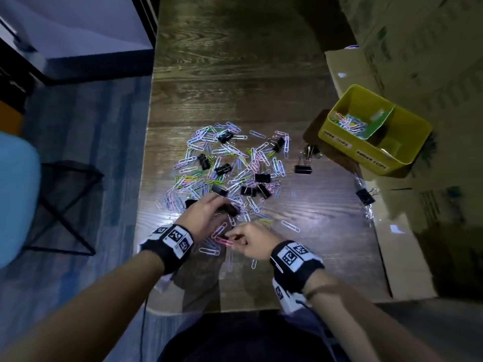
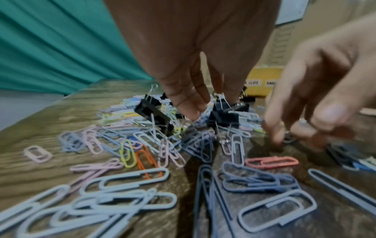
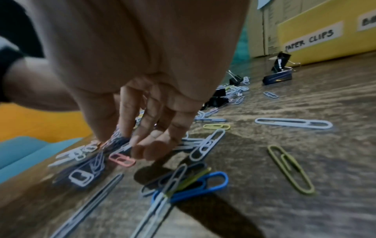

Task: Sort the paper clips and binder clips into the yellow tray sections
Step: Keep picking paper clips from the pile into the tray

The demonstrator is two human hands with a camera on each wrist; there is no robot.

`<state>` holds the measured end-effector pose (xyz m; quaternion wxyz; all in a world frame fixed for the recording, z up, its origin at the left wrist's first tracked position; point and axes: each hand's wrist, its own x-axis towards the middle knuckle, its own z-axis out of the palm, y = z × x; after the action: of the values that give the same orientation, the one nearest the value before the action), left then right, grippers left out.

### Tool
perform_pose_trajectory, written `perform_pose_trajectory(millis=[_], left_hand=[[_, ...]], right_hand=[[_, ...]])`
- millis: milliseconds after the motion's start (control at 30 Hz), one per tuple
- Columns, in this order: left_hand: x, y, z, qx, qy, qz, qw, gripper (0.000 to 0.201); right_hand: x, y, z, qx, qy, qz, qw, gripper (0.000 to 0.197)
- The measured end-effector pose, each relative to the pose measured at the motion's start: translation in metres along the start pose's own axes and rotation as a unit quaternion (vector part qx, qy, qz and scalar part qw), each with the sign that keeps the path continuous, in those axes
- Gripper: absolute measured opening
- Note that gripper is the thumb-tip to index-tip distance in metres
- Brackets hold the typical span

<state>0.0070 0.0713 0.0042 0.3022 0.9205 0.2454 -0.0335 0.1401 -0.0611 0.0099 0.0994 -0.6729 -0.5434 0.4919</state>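
Mid-gathering, the left hand (image 1: 206, 214) curls around a black metal binder clip (image 1: 230, 209) while the right hand (image 1: 251, 241) pinches a pink wire paper clip (image 1: 223, 241) on the wooden desk (image 1: 235, 74); next, probably carrying both to the yellow plastic divided tray (image 1: 376, 129), far right.

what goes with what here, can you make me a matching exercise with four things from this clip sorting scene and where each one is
Things:
1. yellow tray
2. pink paper clip
3. lone binder clip
4. left hand

Places:
A. at the near edge of the clip pile, over black binder clips
B. at the table's right edge, against the cardboard boxes
C. at the fingers of the right hand
D. on bare table between the pile and the tray

Pairs: 1-B, 2-C, 3-D, 4-A
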Motion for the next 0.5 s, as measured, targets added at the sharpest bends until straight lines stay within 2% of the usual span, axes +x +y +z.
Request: perform_pose_trajectory(millis=[67,167,233,333,400,433,500], left_hand=[[-0.018,-0.008,-0.008,0.008,0.037,-0.008,0.999,0.018],[-0.054,-0.032,-0.017,0.033,0.073,-0.093,0.992,0.017],[-0.077,-0.048,-0.016,0.054,0.051,-0.159,0.984,0.032],[-0.095,-0.051,-0.004,0.072,0.002,-0.225,0.972,0.047],[-0.097,-0.042,0.010,0.072,-0.016,-0.211,0.975,0.045],[-0.096,-0.035,0.017,0.065,-0.020,-0.195,0.978,0.044],[-0.090,-0.018,0.032,0.034,-0.021,-0.163,0.986,0.044]], right_hand=[[0.004,-0.003,0.009,-0.016,0.004,-0.005,1.000,0.044],[0.001,-0.004,0.011,0.009,0.018,-0.009,1.000,0.050],[-0.005,0.003,0.009,0.008,0.080,0.008,0.997,0.047],[-0.017,0.025,0.008,-0.044,0.223,0.106,0.968,0.049],[-0.026,0.035,0.010,-0.110,0.259,0.194,0.940,0.067],[-0.029,0.037,0.012,-0.132,0.252,0.229,0.931,0.079],[-0.030,0.036,0.022,-0.160,0.226,0.256,0.926,0.096]])
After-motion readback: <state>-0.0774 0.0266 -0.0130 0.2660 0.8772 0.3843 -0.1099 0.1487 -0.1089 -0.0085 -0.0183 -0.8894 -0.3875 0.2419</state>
